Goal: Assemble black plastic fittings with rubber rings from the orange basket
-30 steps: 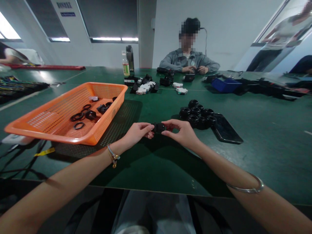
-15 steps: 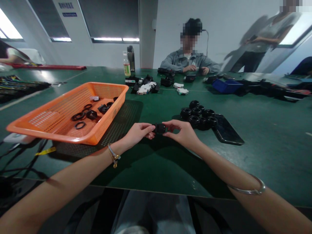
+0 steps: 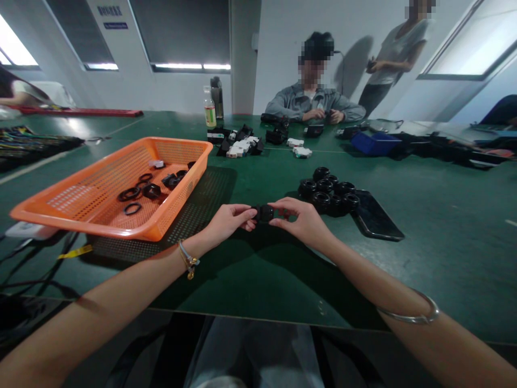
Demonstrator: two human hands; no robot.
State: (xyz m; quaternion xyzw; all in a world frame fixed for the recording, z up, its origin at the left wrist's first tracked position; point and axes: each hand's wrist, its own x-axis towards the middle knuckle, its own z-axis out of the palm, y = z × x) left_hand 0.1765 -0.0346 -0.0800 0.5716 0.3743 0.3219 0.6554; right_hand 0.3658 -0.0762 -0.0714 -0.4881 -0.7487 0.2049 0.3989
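A small round black part [image 3: 265,213] is held just above the green table between my two hands. My left hand [image 3: 236,218] pinches its left end with thumb and fingers. The fingertips of my right hand [image 3: 297,218] close on its right end. Several similar black round parts [image 3: 324,186] are heaped to the right, beyond my right hand. Left of my hands stands an orange basket [image 3: 100,231] with black rings [image 3: 132,208] and other small black parts inside.
A dark phone [image 3: 377,218] lies beside the heap. Black and white pieces [image 3: 242,145], a bottle [image 3: 209,108] and a blue bin [image 3: 375,143] are farther back. A seated person [image 3: 313,99] works across the table; another person [image 3: 398,54] stands behind. Cables [image 3: 44,269] hang at left.
The standing person has moved left. My hands have barely moved and still hold the black part, which looks slightly turned.
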